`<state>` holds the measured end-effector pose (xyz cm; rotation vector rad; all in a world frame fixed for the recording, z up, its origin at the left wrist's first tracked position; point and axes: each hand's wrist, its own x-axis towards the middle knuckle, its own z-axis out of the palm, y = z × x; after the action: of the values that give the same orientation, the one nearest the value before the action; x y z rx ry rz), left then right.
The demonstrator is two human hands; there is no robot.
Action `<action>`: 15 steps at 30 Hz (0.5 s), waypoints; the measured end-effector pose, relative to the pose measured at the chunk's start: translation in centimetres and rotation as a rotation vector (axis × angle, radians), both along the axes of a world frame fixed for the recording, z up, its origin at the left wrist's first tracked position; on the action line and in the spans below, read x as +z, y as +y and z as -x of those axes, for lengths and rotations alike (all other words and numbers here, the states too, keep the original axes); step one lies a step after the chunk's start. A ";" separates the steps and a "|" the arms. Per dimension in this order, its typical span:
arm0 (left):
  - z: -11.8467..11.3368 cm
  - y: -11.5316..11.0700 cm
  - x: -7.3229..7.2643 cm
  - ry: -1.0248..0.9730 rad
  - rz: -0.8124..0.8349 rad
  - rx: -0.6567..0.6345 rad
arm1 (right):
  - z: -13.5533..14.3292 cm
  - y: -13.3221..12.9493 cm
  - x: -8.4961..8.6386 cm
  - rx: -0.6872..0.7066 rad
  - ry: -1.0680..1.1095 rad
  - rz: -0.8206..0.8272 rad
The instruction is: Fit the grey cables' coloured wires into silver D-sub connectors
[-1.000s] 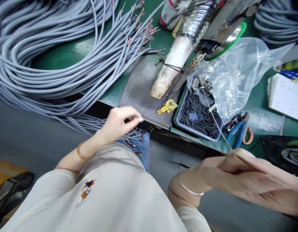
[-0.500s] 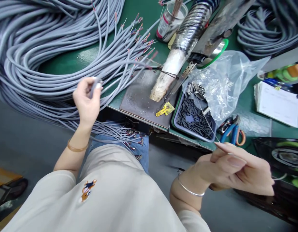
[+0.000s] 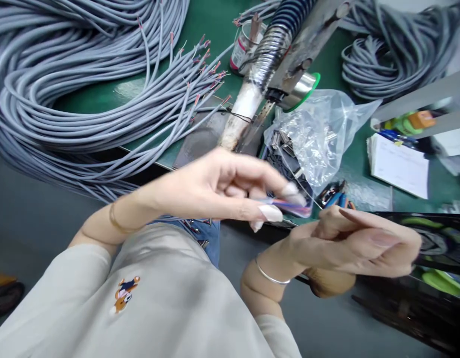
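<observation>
Across the bench edge reaches my left hand (image 3: pixel 222 191), blurred, its thumb and forefinger closed on a cable whose stripped coloured wires (image 3: pixel 289 205) stick out past the fingertips. The cable's grey jacket is mostly hidden by the hand. To the right, my right hand (image 3: pixel 352 243) is closed in a pinch on a thin solder wire (image 3: pixel 315 200), which runs up past the parts bin. Partly behind my left fingers is that bin (image 3: pixel 310 211), holding black sleeves and metal connectors. A long pile of grey cables (image 3: pixel 84 117) with stripped ends lies at the left.
A wrapped duct (image 3: pixel 272 47) slants over a dark plate (image 3: pixel 192 141). Behind it stand a jar (image 3: pixel 237 52) and a solder spool (image 3: pixel 306 89). A plastic bag (image 3: pixel 326 134), pliers (image 3: pixel 336 196), a paper pad (image 3: pixel 399 166) and coiled cables (image 3: pixel 379 64) occupy the right side.
My left hand has swung right from the cable pile toward my right hand, carrying the cable. My right hand stays pinched on the solder wire. The whole view has shifted slightly.
</observation>
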<state>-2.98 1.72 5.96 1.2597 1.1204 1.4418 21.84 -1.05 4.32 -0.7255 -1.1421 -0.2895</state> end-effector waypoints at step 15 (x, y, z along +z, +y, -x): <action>-4.4 -2.3 -6.0 -0.244 0.357 -0.389 | 3.3 -2.7 -4.1 0.434 0.060 1.188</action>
<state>1.43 -0.60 0.00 0.9541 0.8624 1.0169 18.52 -3.73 0.23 -1.4508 -1.3308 0.8558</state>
